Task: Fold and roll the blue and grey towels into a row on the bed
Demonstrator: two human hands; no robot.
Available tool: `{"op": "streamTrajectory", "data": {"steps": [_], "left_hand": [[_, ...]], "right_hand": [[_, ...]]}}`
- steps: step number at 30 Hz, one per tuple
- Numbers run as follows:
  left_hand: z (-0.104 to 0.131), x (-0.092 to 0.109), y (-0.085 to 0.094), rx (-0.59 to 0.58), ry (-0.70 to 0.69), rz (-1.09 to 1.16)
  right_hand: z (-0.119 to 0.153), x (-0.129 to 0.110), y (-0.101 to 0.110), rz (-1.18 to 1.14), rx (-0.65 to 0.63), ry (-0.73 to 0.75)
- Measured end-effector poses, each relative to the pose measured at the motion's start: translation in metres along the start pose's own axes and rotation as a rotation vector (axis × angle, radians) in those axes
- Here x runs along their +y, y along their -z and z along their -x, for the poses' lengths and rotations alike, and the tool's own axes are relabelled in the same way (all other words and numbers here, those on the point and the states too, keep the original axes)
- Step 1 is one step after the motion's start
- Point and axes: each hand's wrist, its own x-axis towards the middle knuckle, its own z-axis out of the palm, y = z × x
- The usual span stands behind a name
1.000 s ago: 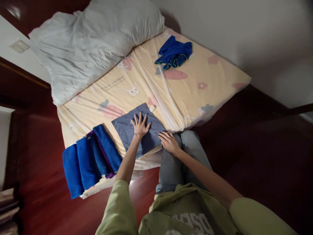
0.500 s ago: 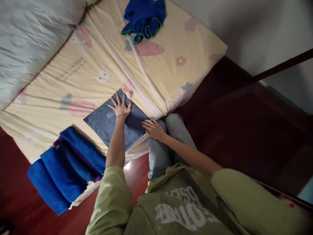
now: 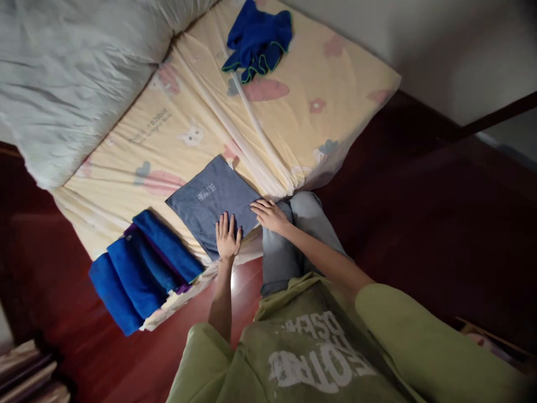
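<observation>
Left hand (image 3: 227, 237) lies flat, palm down, fingers close together, on the near edge of the folded grey towel (image 3: 212, 200), centre of frame. Right hand (image 3: 271, 215) rests at the towel's right corner, fingers loosely spread, touching the cloth beside the grey-trousered knee (image 3: 302, 215). Towel lies flat on the yellow printed sheet (image 3: 293, 129), near the mattress's lower edge. Lower left: row of folded blue towels (image 3: 138, 268) overlapping, a purple one among them, hanging over the mattress edge. Top centre: crumpled blue cloth (image 3: 258, 39). Upper left: white pillow (image 3: 75, 84). No containers in view.
</observation>
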Motion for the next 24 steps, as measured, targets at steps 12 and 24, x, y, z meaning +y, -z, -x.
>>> {"op": "streamTrajectory", "data": {"steps": [12,24], "left_hand": [[0.109,-0.054,0.014,0.021,0.128,0.058],[0.105,-0.051,-0.005,0.23,0.221,0.328]], "right_hand": [[0.028,-0.005,0.004,-0.044,-0.039,0.053],[0.025,-0.006,0.0,0.024,0.007,0.016]]}}
